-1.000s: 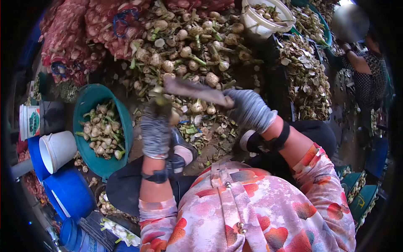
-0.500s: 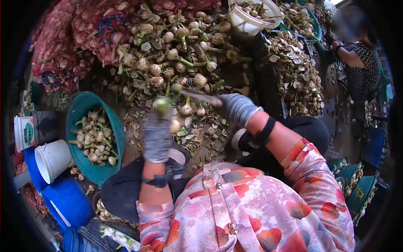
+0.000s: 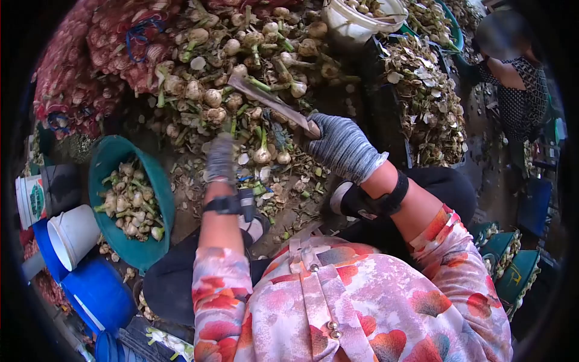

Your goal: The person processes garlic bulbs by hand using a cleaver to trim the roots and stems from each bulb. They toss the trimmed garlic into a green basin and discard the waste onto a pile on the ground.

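Note:
My right hand (image 3: 345,146), in a grey knit glove, is closed around the handle of a knife (image 3: 271,104). Its broad blade points up and left, above the heap of garlic bulbs (image 3: 212,98) with green stems. My left hand (image 3: 220,158), gloved the same way, is at the near edge of that heap. Motion smears its fingers, so I cannot make out what is in them. Just right of it, a garlic bulb (image 3: 262,155) with a green stalk lies among trimmings. Left of my knee a green tub (image 3: 167,199) holds trimmed garlic.
Red mesh sacks (image 3: 75,78) of garlic stand at the back left. White and blue buckets (image 3: 75,235) cluster at the left. A black crate (image 3: 386,99) of peelings and a white bucket (image 3: 347,27) stand back right. Another person (image 3: 520,90) is at the far right.
My left hand has shifted slightly left; the pale bulb and green stem seen at it before no longer show clearly. The knife has swung upward, away from that hand.

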